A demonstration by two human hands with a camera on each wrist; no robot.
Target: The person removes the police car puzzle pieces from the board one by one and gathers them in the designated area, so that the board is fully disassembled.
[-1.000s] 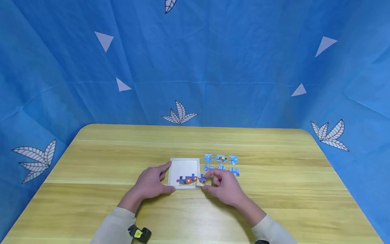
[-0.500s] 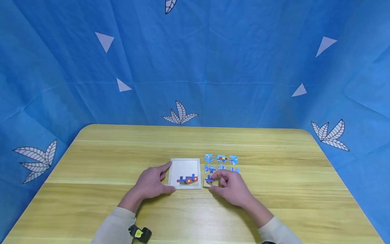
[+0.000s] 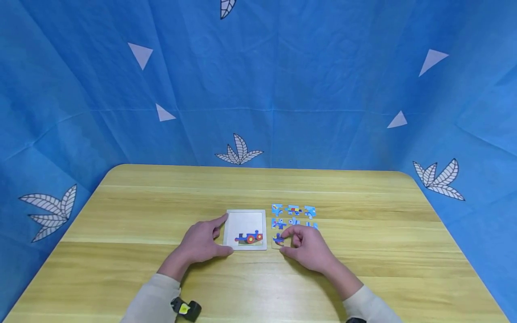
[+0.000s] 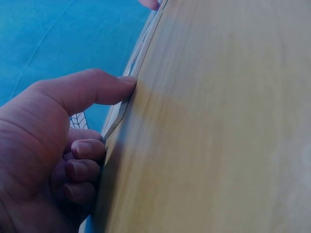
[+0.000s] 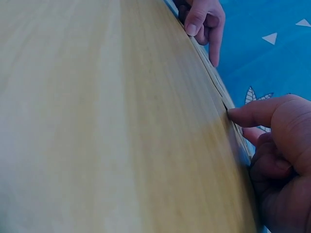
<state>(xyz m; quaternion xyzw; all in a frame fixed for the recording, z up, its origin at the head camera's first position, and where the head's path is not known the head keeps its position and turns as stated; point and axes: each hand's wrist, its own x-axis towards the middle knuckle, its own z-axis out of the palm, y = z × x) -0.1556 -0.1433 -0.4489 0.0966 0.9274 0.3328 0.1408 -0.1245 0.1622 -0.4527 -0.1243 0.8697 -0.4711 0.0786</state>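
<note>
A square white puzzle tray (image 3: 244,249) lies on the wooden table, with joined jigsaw pieces (image 3: 251,238) showing red wheels along the lower part of its inside. My left hand (image 3: 200,242) grips the tray's left side, index finger at the upper left corner and thumb at the lower left. Just right of the tray, my right hand (image 3: 310,247) pinches a jigsaw piece (image 3: 277,241), blue and red over a pale base, between thumb and index finger. In the right wrist view the thumb (image 5: 243,115) is at the piece's edge, low over the tabletop.
Several loose blue jigsaw pieces (image 3: 294,209) lie in rows beyond my right hand, which partly covers the nearer row. The wooden table (image 3: 161,202) reaches back to a blue curtain (image 3: 323,89) with white leaf and triangle prints.
My right hand has moved right with the jigsaw piece, from the tray's right rim to the tabletop beside it. The left hand and tray stay in place.
</note>
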